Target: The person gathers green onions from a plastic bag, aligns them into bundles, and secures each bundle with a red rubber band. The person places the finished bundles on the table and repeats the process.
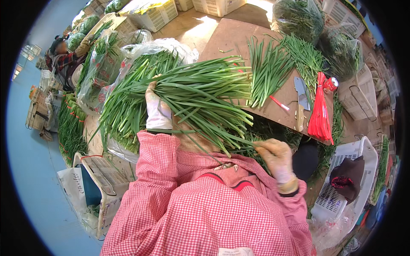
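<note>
Gripping a fat bunch of long greens [200,85] in the left hand [155,102], pale ends [243,77] poking over the left edge of the desk [224,38], right hand [277,158] pinching a skinny leaf [246,141], knife [302,96] by the near edge, red strips [320,115] flopping over the near right corner

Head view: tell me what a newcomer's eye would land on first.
Probably the large bunch of green leaves in the left hand, fanned across the middle. Next, perhaps, the bright red strips beside a knife on the brown board, right of centre. The pink checked clothing fills the lower middle.
</note>
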`<state>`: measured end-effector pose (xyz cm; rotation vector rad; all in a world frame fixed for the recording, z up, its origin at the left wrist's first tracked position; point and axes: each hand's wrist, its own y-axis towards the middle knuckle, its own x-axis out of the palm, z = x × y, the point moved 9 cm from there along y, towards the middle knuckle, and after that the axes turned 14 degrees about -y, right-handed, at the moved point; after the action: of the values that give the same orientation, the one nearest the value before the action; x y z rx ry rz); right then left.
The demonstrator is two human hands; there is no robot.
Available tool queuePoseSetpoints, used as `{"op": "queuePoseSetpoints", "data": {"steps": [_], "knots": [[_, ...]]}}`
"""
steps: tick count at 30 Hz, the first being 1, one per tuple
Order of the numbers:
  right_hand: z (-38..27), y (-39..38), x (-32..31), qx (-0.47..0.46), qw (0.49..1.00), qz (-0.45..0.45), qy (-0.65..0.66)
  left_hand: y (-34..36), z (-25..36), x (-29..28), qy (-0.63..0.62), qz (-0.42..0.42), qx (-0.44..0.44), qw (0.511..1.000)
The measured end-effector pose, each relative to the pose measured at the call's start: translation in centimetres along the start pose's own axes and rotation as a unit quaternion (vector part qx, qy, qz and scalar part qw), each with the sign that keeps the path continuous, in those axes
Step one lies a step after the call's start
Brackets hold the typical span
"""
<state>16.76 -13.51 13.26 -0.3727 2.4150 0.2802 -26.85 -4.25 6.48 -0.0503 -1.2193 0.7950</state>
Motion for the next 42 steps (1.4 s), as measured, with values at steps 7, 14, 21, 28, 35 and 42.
{"op": "queuePoseSetpoints", "data": {"steps": [7,14,21,28,35,42], "knots": [[3.1,-4.6,-3.1,-0.008,0.953,-0.109,-0.283,0.9,-0.2,-0.1,-0.011,-0.03,-0.029,0.999],[-10.9,0.0,6.2,-0.197,0.951,-0.091,-0.218,-0.2,-0.8,0.3,-0.01,0.032,-0.035,0.999],[-10.5,0.4,8.8,-0.257,0.937,-0.157,-0.176,-1.3,0.4,1.2,-0.025,-0.006,0.031,0.999],[3.6,-2.7,-2.3,-0.009,0.843,-0.268,-0.466,-4.0,-0.1,2.8,-0.031,0.0,0.045,0.999],[-7.4,-1.4,0.9,-0.139,0.904,-0.072,-0.397,-4.7,-0.7,2.8,-0.013,0.013,0.015,1.0],[-12.7,3.3,7.3,-0.268,0.89,0.138,-0.342,-2.5,0.5,2.0,-0.146,-0.053,0.063,0.986]]}}
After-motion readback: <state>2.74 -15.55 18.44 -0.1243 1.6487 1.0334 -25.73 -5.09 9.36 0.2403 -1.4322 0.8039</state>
